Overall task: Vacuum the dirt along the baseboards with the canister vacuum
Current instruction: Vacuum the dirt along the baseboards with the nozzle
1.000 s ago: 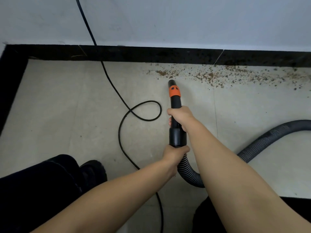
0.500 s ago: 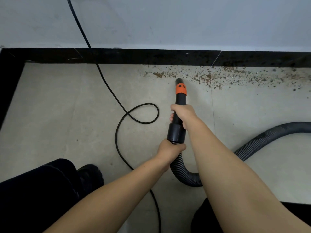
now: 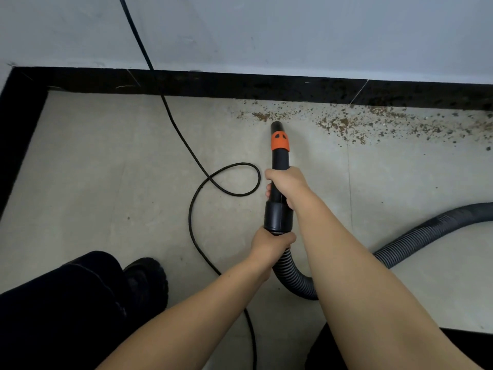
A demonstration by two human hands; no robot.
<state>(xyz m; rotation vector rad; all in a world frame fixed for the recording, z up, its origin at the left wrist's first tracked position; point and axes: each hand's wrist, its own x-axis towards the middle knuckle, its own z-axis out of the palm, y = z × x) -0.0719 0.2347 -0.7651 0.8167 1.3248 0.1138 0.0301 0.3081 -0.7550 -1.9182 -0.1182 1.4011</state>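
The right hand [image 3: 286, 182] grips the black nozzle [image 3: 279, 156] below its orange collar, fingers curled around the tube; the left hand [image 3: 272, 243] wraps the ribbed hose [image 3: 298, 281] just behind the cuff. Compared with half a second ago, the nozzle tip has shifted left along the dirt [image 3: 344, 125] band and now sits just beside the leftmost clump, near the black baseboard [image 3: 240, 85]. Most debris still lies to the right, so the pass appears barely begun. The power cord [image 3: 226, 180] loops on the floor left of the nozzle.
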